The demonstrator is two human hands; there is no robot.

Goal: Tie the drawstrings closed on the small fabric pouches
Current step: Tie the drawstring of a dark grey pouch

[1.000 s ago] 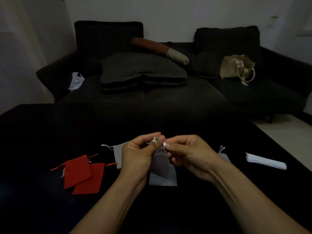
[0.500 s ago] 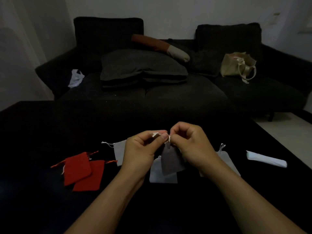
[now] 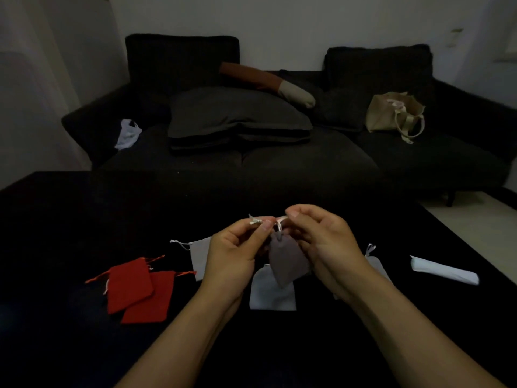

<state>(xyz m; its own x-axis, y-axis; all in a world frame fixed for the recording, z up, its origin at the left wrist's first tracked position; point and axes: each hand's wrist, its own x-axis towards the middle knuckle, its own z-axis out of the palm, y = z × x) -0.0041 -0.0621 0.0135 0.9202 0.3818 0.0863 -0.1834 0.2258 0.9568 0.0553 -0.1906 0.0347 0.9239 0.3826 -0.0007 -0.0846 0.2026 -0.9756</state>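
Dim room, dark sofa behind a black worktop. Above it both hands, left and right, each pinch a drawstring end of the grey pouch hanging between them (cord thin, light poor): a slipped pinch would likely undo the half-made knot.

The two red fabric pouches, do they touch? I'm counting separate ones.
Touching: the head view shows the upper red fabric pouch overlapping the lower red pouch, with no gap.
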